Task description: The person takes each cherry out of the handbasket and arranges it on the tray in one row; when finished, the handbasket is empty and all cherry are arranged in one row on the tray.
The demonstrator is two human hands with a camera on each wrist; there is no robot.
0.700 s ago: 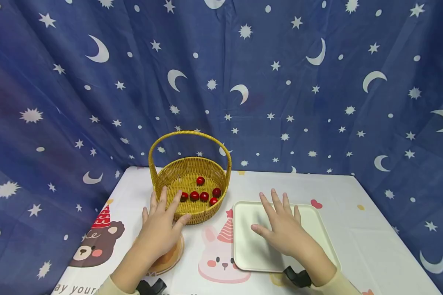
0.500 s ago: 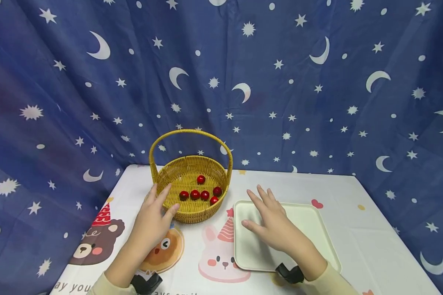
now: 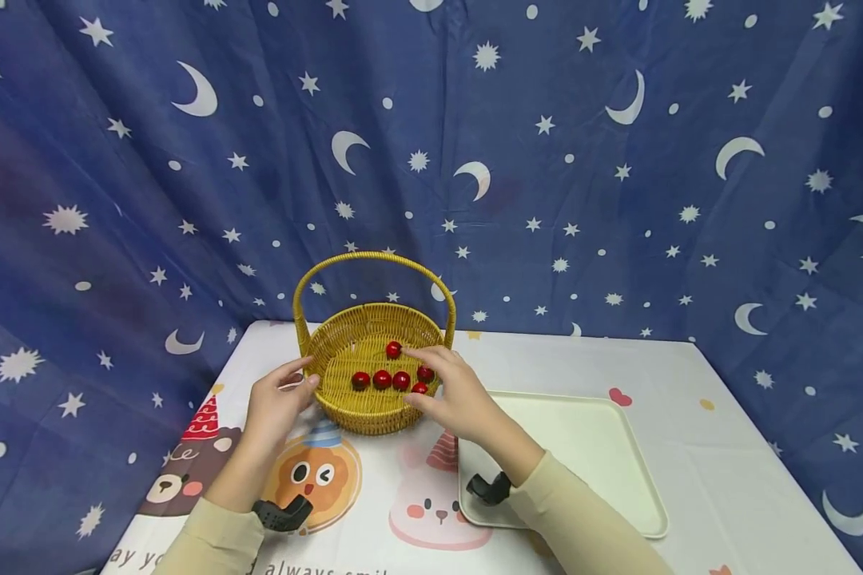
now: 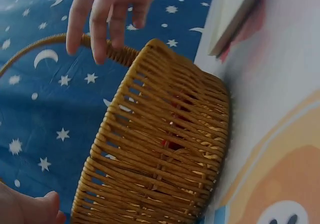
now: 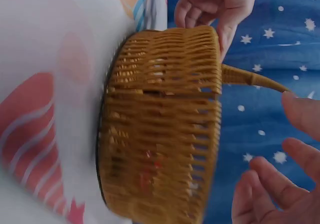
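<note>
In the head view the yellow wicker basket (image 3: pixel 374 422) holds several red cherries (image 3: pixel 382 379). My left hand (image 3: pixel 276 403) grips the basket's left rim with curled fingers; the right wrist view shows this hand (image 5: pixel 220 4) at the basket's far side. Above the basket's right part hovers my right hand (image 3: pixel 463 395), fingers spread and bare, index fingertip near the rear cherry (image 3: pixel 393 350). The left wrist view shows the right hand (image 4: pixel 112 14) over the woven wall (image 4: pixel 160 134). Whether it touches a cherry, I cannot tell.
A cream tray (image 3: pixel 575 447) lies right of the basket, partly under my right forearm. The basket's handle (image 3: pixel 374 255) arches upright over it. A patterned white cloth (image 3: pixel 697 479) covers the table, and a blue curtain (image 3: pixel 511 160) with moons and stars stands behind.
My right hand has moved left from above the tray to over the basket. My left hand has drawn slightly left and down, its fingers curling at the rim.
</note>
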